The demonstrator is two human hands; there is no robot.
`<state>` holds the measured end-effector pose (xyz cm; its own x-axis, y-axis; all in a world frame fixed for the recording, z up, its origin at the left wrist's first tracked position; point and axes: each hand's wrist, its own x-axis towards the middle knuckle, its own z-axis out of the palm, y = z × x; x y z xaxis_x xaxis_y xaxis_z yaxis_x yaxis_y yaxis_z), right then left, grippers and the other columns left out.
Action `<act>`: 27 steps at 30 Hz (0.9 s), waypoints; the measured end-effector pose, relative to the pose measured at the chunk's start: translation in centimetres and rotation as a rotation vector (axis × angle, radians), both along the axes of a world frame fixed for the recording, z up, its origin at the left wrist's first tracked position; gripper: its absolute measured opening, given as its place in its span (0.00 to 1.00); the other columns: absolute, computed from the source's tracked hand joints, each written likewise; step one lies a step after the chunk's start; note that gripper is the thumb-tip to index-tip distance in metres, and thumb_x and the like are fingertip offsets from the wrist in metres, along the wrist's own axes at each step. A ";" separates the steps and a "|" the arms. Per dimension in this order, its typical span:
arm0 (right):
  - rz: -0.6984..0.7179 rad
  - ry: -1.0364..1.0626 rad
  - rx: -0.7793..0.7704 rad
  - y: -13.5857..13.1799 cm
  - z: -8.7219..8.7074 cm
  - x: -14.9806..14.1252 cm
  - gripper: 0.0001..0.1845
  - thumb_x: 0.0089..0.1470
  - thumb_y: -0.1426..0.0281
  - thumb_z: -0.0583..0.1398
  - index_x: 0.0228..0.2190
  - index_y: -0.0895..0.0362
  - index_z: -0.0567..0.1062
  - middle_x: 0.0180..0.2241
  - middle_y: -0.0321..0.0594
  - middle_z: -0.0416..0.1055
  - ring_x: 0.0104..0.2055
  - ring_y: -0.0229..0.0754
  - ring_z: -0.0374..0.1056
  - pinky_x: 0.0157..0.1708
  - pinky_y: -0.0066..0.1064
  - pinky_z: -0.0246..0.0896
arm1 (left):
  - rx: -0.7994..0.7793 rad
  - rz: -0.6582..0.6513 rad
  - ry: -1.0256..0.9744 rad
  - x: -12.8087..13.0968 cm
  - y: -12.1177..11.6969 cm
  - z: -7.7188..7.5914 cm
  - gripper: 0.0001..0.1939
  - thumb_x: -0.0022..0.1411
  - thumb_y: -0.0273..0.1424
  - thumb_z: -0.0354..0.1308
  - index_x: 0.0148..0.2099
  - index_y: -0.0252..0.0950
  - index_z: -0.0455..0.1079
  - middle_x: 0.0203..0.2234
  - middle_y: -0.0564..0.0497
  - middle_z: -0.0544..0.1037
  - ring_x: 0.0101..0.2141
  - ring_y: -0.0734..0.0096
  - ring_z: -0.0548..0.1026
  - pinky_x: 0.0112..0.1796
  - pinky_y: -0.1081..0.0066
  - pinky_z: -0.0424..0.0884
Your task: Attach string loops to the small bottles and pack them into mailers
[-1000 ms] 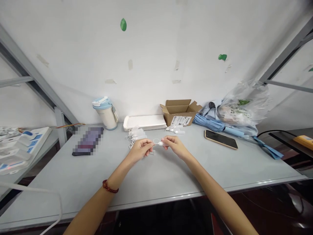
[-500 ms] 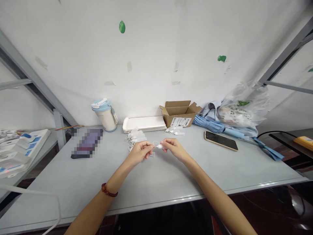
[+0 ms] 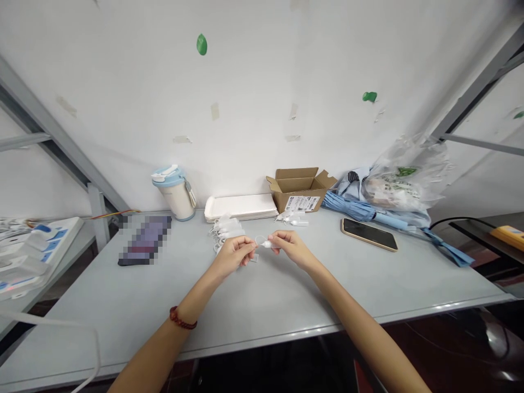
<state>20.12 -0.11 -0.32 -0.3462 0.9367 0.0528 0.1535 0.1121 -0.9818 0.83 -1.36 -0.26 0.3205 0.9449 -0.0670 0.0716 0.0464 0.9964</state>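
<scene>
My right hand (image 3: 290, 245) pinches a small white plastic bottle (image 3: 268, 244) with a narrow tip, which points left. A thin white loop (image 3: 259, 239) curves up between the bottle's tip and my left hand (image 3: 236, 255). The fingertips of that hand are closed at the loop's other end; exactly what they pinch is too small to see clearly. Beyond my left hand lies a row of similar small white bottles (image 3: 227, 225) with loops, partly hidden by it. A few more bottles (image 3: 295, 219) lie in front of the cardboard box.
Along the wall stand a tumbler (image 3: 176, 194), stacked white trays (image 3: 241, 206) and an open cardboard box (image 3: 298, 191). To the right are a phone (image 3: 368, 234), a blue umbrella (image 3: 352, 206) and a plastic bag (image 3: 405, 180). A pixelated dark object (image 3: 147, 240) lies left.
The bottle in my right hand tilted slightly, its tip staying close to my left fingers. Both hands otherwise hold nearly the same place; the camera view shifted a little.
</scene>
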 end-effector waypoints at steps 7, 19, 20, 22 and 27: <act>0.017 -0.026 0.007 -0.1 0.1 0.0 0.22 0.51 0.54 0.58 0.18 0.57 0.66 0.18 0.33 0.61 0.23 0.34 0.56 0.27 0.28 0.51 | 0.009 0.012 0.008 0.0 0.0 -0.1 0.13 0.54 0.39 0.58 0.27 0.34 0.67 0.18 0.56 0.69 0.17 0.80 0.62 0.20 0.75 0.57; 0.006 -0.158 0.083 0.2 -0.9 -0.1 0.19 0.53 0.58 0.55 0.20 0.58 0.66 0.17 0.31 0.59 0.21 0.32 0.53 0.24 0.27 0.47 | 0.075 -0.002 0.113 0.3 0.1 -0.8 0.13 0.53 0.40 0.57 0.28 0.34 0.68 0.18 0.55 0.70 0.16 0.80 0.61 0.19 0.76 0.57; 0.010 -0.165 0.087 0.2 -1.0 -0.1 0.18 0.54 0.58 0.55 0.20 0.58 0.67 0.17 0.31 0.60 0.21 0.32 0.53 0.23 0.27 0.47 | 0.078 0.000 0.116 0.3 0.1 -0.9 0.13 0.53 0.40 0.57 0.28 0.34 0.68 0.17 0.55 0.69 0.16 0.80 0.61 0.19 0.76 0.57; 0.019 -0.180 0.098 0.2 -1.2 -0.1 0.18 0.54 0.59 0.54 0.21 0.58 0.67 0.17 0.31 0.60 0.21 0.32 0.53 0.24 0.27 0.47 | 0.084 -0.001 0.119 0.4 0.0 -1.0 0.13 0.52 0.40 0.57 0.28 0.34 0.68 0.17 0.55 0.69 0.16 0.80 0.61 0.20 0.75 0.58; 0.023 -0.206 0.119 0.1 -1.4 -0.2 0.17 0.55 0.60 0.54 0.21 0.58 0.67 0.17 0.31 0.60 0.22 0.33 0.53 0.24 0.27 0.48 | 0.076 -0.026 0.110 0.4 0.0 -1.2 0.12 0.53 0.39 0.57 0.27 0.34 0.67 0.17 0.56 0.69 0.16 0.80 0.61 0.19 0.76 0.57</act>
